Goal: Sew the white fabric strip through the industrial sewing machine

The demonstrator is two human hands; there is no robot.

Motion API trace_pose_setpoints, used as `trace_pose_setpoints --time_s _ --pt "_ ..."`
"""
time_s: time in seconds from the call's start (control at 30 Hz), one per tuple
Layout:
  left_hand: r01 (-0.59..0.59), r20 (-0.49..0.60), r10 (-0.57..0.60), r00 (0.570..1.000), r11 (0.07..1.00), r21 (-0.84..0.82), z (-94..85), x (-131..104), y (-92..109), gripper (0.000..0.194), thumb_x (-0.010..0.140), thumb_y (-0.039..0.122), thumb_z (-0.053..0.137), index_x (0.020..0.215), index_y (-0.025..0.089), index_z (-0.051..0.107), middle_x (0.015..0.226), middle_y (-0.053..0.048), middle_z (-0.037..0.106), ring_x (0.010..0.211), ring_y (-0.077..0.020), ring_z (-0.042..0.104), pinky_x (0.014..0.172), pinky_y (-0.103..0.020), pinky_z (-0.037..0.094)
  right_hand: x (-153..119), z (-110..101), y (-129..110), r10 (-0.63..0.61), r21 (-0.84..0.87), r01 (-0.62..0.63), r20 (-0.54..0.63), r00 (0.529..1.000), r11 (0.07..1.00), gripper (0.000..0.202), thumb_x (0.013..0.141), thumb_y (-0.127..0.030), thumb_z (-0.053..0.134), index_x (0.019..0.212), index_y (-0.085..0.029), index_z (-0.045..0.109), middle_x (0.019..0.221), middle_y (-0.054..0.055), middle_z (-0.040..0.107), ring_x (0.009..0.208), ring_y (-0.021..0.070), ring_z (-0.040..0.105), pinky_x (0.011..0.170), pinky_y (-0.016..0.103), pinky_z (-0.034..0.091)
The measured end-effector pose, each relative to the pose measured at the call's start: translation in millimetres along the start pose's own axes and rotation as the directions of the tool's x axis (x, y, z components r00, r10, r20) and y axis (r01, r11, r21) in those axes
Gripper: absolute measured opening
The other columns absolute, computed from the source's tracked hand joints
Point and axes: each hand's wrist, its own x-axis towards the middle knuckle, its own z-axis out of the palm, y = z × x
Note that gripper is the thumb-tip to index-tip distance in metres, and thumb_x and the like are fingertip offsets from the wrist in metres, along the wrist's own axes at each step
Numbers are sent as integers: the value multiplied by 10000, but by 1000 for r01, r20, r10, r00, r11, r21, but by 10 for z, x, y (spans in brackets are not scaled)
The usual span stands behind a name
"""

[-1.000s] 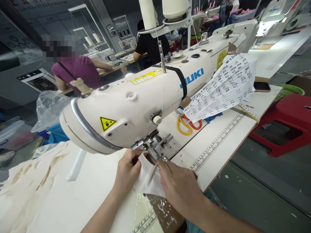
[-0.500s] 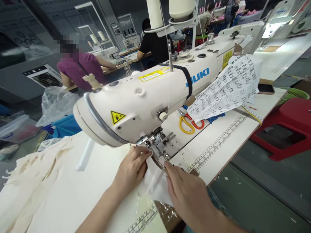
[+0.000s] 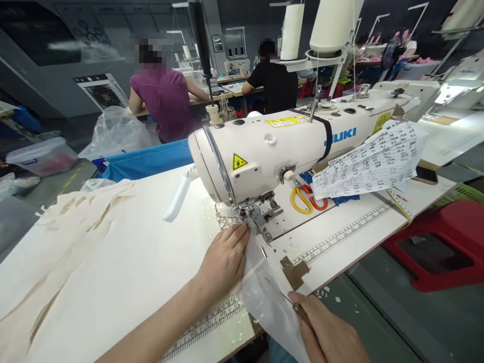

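A white sewing machine stands on the table, its metal presser foot area low at the near end. Sheer white fabric runs from there toward me and hangs past the table's front edge. My left hand is closed on the fabric's left edge, fingers together just in front of the presser foot. Lower right, my right hand is closed around an awl, whose thin metal point angles up left over the fabric. Most of its handle is hidden in the palm.
Scissors with yellow and red handles lie behind the needle area, beside handwritten paper sheets. Cream fabric pieces cover the table's left. A red stool stands at right. Two people sit at machines beyond.
My right hand has moved away from the presser foot, down and right toward me, with the awl. My left hand remains by the presser foot. The camera view has shifted left.
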Motion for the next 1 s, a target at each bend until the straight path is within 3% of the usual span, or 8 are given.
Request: trace_pose_setpoints --time_s 0.13,0.47,0.7,1.0 --pt "19 19 -18 1000 998 -55 -1 -49 -3 469 944 166 352 1334 47 585 1336 -143 639 1282 -299 544 1054 -507 510 21 -9 17 9 13 -10 90 996 1000 449 945 -42 366 1338 -252 424 882 23 685 642 166 682 519 233 561" --pt "49 -34 -50 998 998 -33 105 -68 56 490 972 234 351 1363 6 538 1392 -214 566 1336 -354 470 1083 -525 465 106 -53 55 -7 -73 16 121 993 997 385 968 -68 366 1307 -221 464 978 61 697 731 186 721 572 263 588" --pt "138 -28 -142 990 985 -105 126 -61 56 478 995 255 331 1413 83 485 1381 -178 551 1324 -333 467 1089 -528 448 210 -81 56 -42 -147 58 114 993 987 350 981 -98 346 1294 -182 479 958 77 706 725 208 725 541 296 574" --pt "40 -50 -42 998 999 -30 104 -110 80 495 992 241 319 1409 25 477 1430 -208 528 1360 -345 443 1099 -506 418 371 -65 -14 -23 -208 48 123 992 977 323 986 -96 358 1266 -186 490 952 58 693 721 196 720 526 288 561"
